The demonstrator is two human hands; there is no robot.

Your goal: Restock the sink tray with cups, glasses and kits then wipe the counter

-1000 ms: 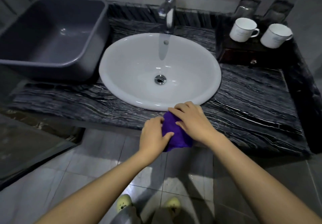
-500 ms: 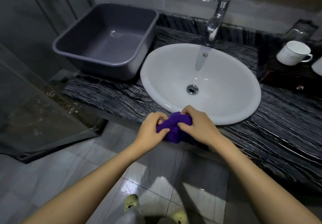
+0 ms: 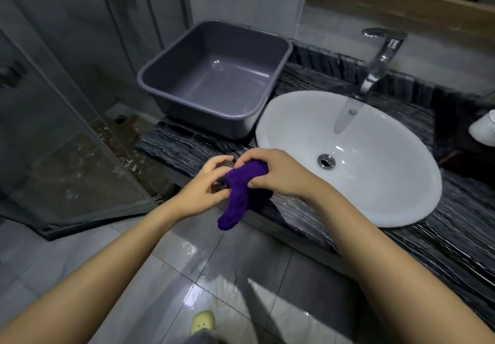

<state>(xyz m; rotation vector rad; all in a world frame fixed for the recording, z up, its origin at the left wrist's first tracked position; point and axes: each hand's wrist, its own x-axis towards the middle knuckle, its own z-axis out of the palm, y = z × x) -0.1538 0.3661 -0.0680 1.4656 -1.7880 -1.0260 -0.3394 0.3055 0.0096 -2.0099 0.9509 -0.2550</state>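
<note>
At the sink's front edge, your left hand (image 3: 207, 185) and right hand (image 3: 278, 173) pinch the purple cloth (image 3: 245, 193) in their fingers above the dark surface (image 3: 174, 148), apparently readying it for wiping, which needs it pressed flat.

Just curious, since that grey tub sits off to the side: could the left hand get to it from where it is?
Probably yes. The grey tub sits on the counter beyond the left hand, with nothing between them. But both hands grip the purple cloth, so the left must let go first.
</note>
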